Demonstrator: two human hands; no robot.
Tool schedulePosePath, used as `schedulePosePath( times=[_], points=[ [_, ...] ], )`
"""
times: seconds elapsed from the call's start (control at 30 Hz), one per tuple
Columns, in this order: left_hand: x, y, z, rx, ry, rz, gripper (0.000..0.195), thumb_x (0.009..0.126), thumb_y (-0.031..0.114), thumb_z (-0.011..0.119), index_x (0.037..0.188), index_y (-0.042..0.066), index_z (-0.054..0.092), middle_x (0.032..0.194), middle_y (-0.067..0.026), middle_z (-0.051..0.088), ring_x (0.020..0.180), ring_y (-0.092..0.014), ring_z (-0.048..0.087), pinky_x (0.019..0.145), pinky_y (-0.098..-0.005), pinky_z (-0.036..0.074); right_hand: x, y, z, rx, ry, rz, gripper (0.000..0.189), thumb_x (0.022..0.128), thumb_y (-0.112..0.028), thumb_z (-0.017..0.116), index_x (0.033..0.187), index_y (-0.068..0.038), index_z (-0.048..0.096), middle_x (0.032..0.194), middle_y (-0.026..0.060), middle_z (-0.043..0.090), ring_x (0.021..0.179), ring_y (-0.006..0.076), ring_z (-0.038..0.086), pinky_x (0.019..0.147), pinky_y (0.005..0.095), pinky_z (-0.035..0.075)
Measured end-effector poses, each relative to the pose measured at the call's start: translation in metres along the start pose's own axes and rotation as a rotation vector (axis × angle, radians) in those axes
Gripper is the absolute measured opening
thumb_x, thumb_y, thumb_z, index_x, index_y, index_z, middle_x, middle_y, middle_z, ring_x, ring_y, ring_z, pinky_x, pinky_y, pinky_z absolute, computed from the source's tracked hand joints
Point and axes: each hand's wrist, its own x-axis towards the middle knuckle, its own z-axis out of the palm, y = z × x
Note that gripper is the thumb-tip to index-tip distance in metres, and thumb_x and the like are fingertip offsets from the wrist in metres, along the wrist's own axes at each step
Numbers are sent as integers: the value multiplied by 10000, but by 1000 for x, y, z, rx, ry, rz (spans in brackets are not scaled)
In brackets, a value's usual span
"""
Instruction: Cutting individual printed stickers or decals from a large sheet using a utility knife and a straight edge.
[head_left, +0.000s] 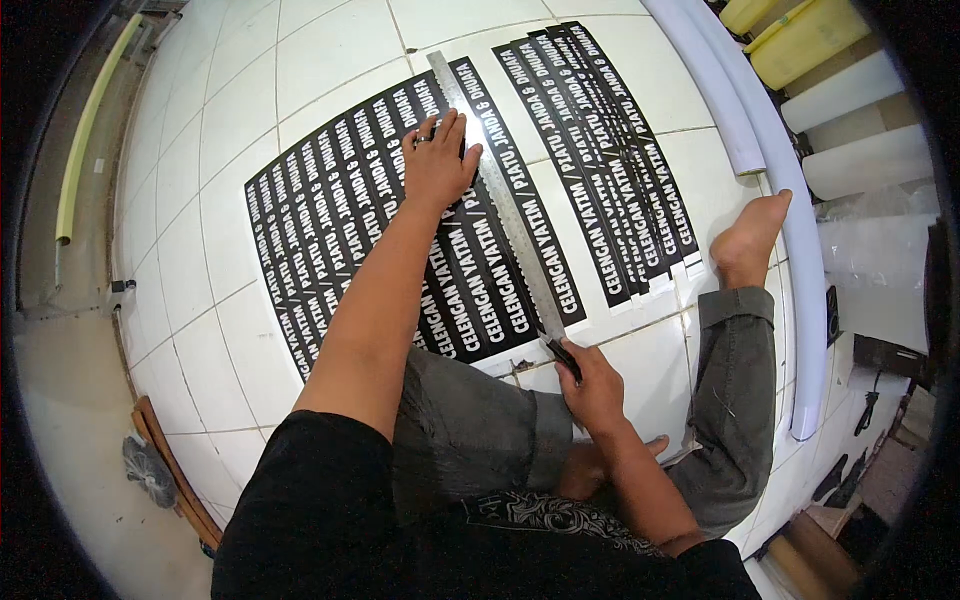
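Note:
A long steel ruler (511, 217) lies lengthwise over a large black printed sheet (330, 187) with rows of white lettering. My left hand (442, 161), a ring on one finger, presses on the ruler's upper part with its fingers spread. In my right hand (596, 386) is a black-handled utility knife (561, 354), its blade at the ruler's lower end by the sheet's near edge. One lettered strip (525, 180) shows along the ruler's right side. Farther right, several separate black strips (600, 165) overlap in a loose stack.
White floor tiles (232, 97) lie under the sheet. Long pale rolls (787, 187) run along the right side, beside my bare foot (750, 232). Yellow and white rolls (810, 45) stand beyond them. Wooden strips (176, 480) lie at the lower left.

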Motion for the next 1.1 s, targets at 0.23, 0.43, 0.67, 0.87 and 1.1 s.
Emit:
schedulePosePath(
  times=[0.23,0.43,0.67,0.87,1.1],
  points=[
    [13,5,-30,6,-262,-35,780,957,630,529,1539,117,445,1619,-70,406,1482,-358,365,1195,-525,268,-2,1,2,2,37,23,380,908,-221,727,1278,-151,670,945,117,641,834,347,672,707,445,548],
    [27,30,-71,221,-521,42,1143,731,769,716,1528,21,381,1635,-151,331,1514,-382,305,1207,-590,238,-2,-3,-1,25,31,44,370,877,-164,760,1238,-119,688,960,118,677,889,332,688,757,409,552],
    [1,52,-80,269,-561,141,901,825,683,683,1395,-4,557,1495,-140,506,1449,-320,427,1208,-613,186,-1,-3,-3,35,-15,76,360,889,-185,746,1236,-111,683,1006,133,680,914,344,683,790,413,549],
    [-12,52,-85,198,-629,87,1193,760,762,684,1580,-12,295,1656,-156,304,1522,-363,297,1214,-665,125,67,-17,4,275,43,71,456,1002,-149,524,1427,-4,445,1217,297,643,1114,423,654,966,452,508],
    [-10,50,-90,114,-720,34,1188,779,717,711,1603,3,240,1694,-131,209,1533,-371,264,1120,-726,262,308,-106,20,-12,65,-110,557,995,-198,485,1512,-34,359,1019,313,699,921,484,688,833,556,538]
  ],
)
